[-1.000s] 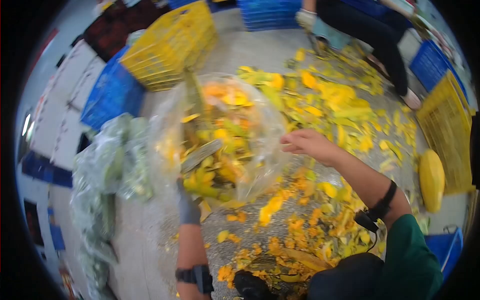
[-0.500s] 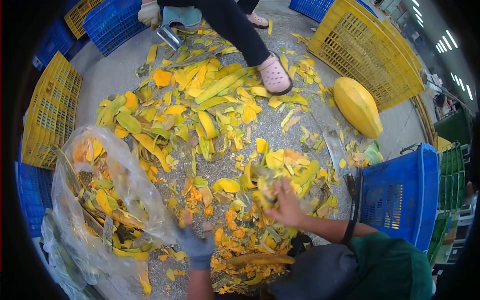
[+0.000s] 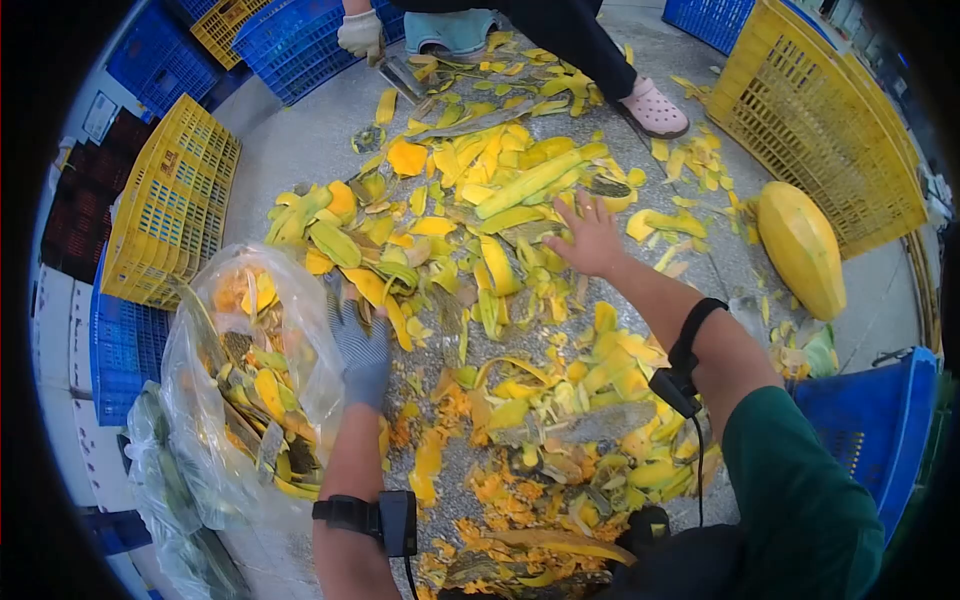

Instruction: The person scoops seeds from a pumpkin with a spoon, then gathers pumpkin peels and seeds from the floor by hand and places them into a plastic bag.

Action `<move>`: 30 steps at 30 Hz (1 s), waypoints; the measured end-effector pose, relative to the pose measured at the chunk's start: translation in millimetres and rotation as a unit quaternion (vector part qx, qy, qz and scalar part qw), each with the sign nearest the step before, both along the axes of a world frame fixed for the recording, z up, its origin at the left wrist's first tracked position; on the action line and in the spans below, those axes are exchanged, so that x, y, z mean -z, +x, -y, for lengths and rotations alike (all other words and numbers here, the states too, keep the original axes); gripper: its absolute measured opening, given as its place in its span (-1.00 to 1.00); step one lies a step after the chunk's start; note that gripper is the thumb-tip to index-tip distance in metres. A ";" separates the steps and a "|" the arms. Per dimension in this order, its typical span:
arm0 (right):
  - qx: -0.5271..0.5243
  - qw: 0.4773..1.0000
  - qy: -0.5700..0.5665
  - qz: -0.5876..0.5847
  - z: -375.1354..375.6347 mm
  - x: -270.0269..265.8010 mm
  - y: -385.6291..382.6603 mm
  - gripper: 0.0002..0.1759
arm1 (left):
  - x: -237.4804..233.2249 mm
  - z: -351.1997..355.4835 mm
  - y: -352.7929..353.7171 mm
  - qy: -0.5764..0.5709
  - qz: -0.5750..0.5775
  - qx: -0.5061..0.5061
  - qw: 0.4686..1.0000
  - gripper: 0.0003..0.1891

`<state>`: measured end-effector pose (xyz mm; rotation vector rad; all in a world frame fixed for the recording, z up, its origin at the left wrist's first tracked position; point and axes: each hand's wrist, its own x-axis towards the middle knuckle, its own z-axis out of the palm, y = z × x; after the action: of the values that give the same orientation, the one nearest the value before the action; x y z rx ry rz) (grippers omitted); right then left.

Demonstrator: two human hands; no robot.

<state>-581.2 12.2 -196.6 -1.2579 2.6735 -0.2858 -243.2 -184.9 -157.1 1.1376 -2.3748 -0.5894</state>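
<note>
One spread of peels (image 3: 430,227), uncountable, across the floor (image 3: 280,140) ahead. One clear bag (image 3: 318,365) at left, part-filled, mouth upward, long axis fore-and-aft. One yellow squash (image 3: 800,250), right, axis slanting near-right. One long strip (image 3: 530,184) pointing far-right. Two hands, fingers spread, no grip seen: gloved left (image 3: 358,345) beside bag, bare right (image 3: 592,238) over peels; contact unclear.

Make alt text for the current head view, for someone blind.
A gloved left hand and a bare right hand reach over yellow peels strewn on the floor. An open clear bag of peels sits at left, a yellow fruit at right, crates around.
</note>
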 end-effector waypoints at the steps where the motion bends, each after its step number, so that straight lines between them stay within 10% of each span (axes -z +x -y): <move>1: 0.000 1.000 -0.004 0.004 7.1 6.4 -0.9 -0.11 | 3.1 19.2 -6.8 0.047 -0.063 -0.011 0.997 -0.38; 3: 0.057 0.998 -0.002 0.026 15.9 23.1 5.1 -0.14 | 7.5 43.9 -19.5 0.095 -0.119 -0.025 0.988 -0.38; 8: 0.026 0.995 -0.065 -0.071 7.1 48.1 20.8 -0.20 | -5.8 52.2 -68.2 -0.060 0.257 -0.037 0.964 -0.32; 15: 0.019 0.995 -0.077 -0.067 8.5 41.0 21.4 -0.23 | 19.9 127.8 -114.3 -0.127 0.265 -0.141 0.945 -0.26; 23: 0.022 0.998 -0.056 -0.035 15.5 24.4 17.9 -0.22 | 6.1 118.5 -140.2 0.185 0.243 -0.077 0.949 -0.17; 30: 0.024 0.999 -0.032 -0.031 21.8 25.8 14.7 -0.23 | 27.2 295.6 -100.8 -0.081 0.237 -0.241 0.938 -0.17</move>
<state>-566.6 -9.6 -222.4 -1.2413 2.7703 -0.3480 -344.0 -480.6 -184.4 1.8630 -2.3076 0.0598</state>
